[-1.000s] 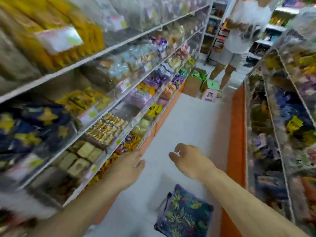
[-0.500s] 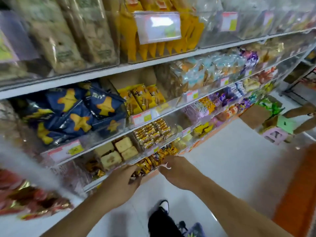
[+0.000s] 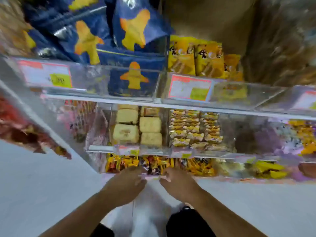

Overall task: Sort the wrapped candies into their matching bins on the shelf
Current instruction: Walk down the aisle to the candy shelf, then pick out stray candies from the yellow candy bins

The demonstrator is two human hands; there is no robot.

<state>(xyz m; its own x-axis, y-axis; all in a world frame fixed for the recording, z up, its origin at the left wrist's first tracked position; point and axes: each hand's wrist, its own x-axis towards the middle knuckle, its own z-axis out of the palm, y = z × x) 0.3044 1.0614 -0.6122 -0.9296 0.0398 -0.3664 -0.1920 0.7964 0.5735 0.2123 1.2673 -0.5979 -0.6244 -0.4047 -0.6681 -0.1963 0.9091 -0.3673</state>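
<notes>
Both hands [image 3: 152, 182] reach blurred wrapped candies [image 3: 153, 165]; fingertips indistinct.

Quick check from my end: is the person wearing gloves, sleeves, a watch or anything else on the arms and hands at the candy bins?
Nothing visible. The left hand and right hand are bare, with no gloves, rings or watch showing, though the picture is blurred. Both forearms are bare up to the frame's bottom edge, so no sleeve shows.
</notes>
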